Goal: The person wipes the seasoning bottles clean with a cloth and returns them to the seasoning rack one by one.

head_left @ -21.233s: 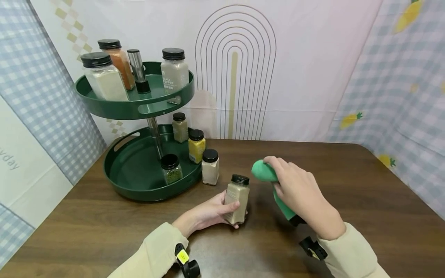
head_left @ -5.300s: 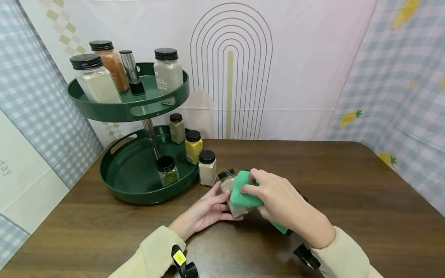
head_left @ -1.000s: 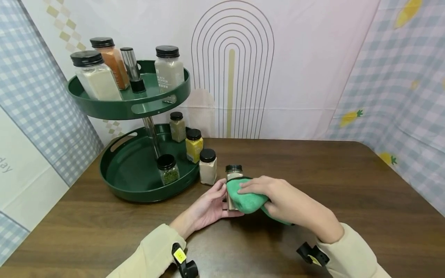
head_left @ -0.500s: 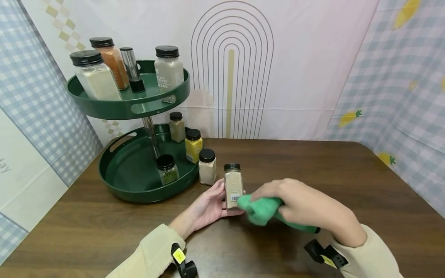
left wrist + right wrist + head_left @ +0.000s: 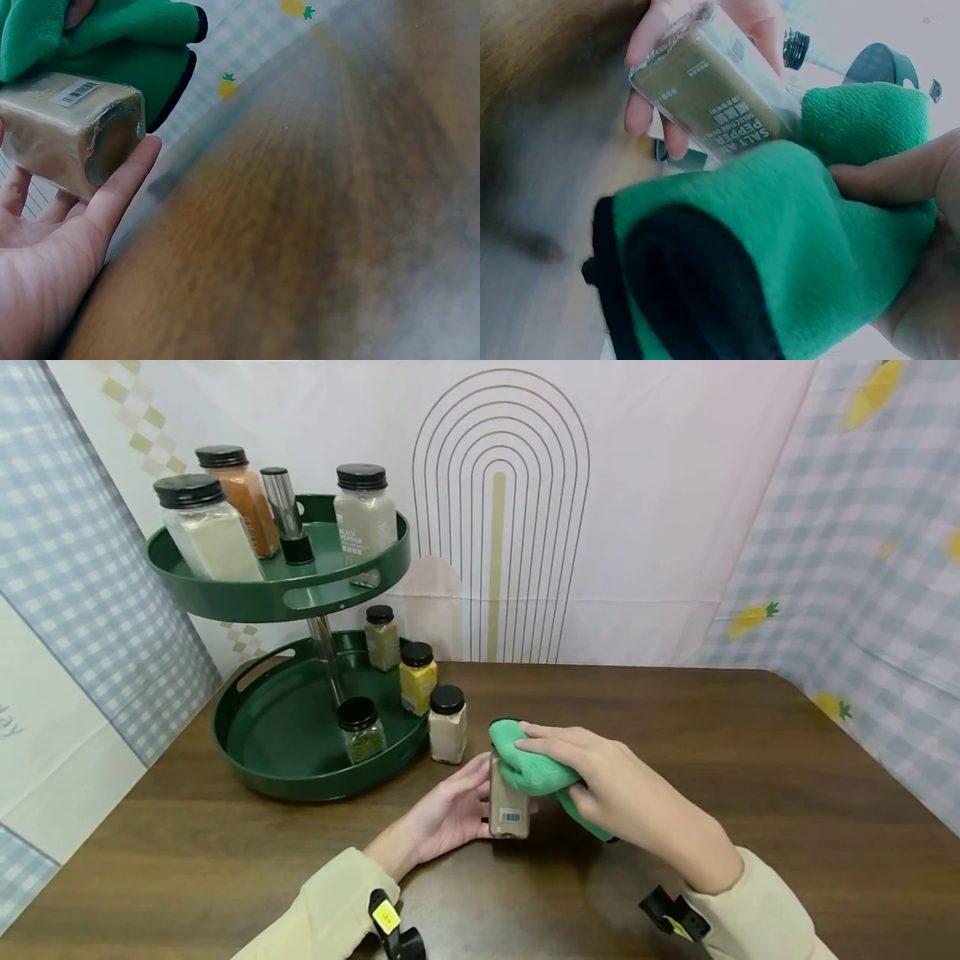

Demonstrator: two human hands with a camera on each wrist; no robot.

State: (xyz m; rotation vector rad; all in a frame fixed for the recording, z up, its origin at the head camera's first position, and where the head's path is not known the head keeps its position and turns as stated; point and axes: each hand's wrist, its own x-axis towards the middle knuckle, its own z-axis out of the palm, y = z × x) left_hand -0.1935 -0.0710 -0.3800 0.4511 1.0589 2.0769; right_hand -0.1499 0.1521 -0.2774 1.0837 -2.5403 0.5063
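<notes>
My left hand (image 5: pixel 446 810) holds a square spice jar (image 5: pixel 507 806) of beige powder above the table, its fingers around the side and lower end. The barcode label (image 5: pixel 75 92) faces up in the left wrist view; "SALT" and "PEPPER" lettering shows in the right wrist view. My right hand (image 5: pixel 611 781) grips a bunched green cloth (image 5: pixel 528 766) with black edging. The cloth lies over the jar's upper part and hides its black lid. In the right wrist view, my thumb (image 5: pixel 885 180) presses into the cloth beside the jar.
Left of my hands stands a two-tier green rack (image 5: pixel 315 785). Its upper tier bears several large jars and a silver cylinder (image 5: pixel 285 514); smaller jars sit below. A white-powder jar (image 5: pixel 447 727) stands on the wooden table (image 5: pixel 675 718) beside the lower tier, close to my left hand.
Half a second ago the cloth was at the jar's lower right, with the lid in sight. My right hand has since carried it up and left over the lid; the jar's base sits lower.
</notes>
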